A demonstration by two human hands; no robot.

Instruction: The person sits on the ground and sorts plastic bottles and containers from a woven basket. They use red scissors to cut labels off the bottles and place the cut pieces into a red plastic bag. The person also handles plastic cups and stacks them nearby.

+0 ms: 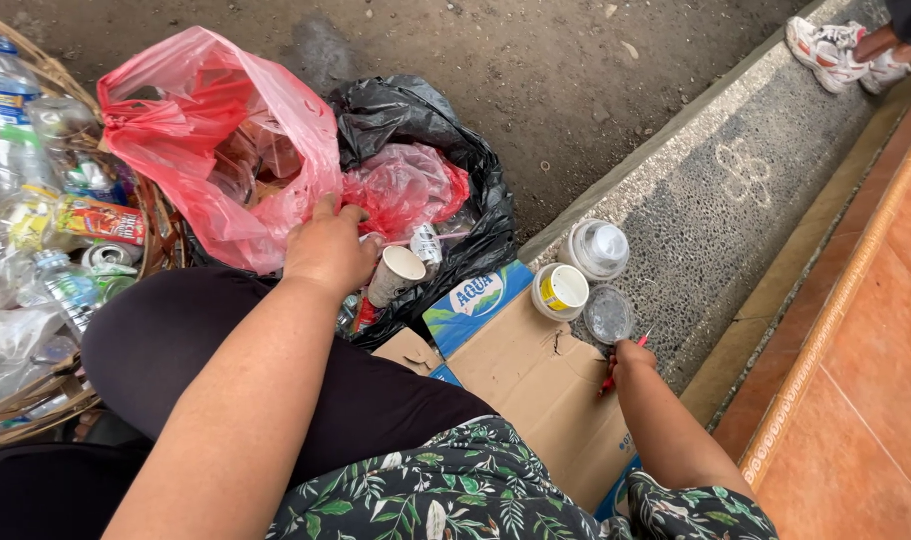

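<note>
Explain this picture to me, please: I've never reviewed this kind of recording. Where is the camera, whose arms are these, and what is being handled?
There is no machine here. A camera worn on a person's head looks down at their own two bare hands. The left hand reaches into a black rubbish bag and rests against a paper cup, beside a red plastic bag. The right hand has a grip on a small red tool, too small to identify, over flattened cardboard. On the kerb stand a white paper cup and two clear lids. A basket of plastic bottles sits at the left.
</note>
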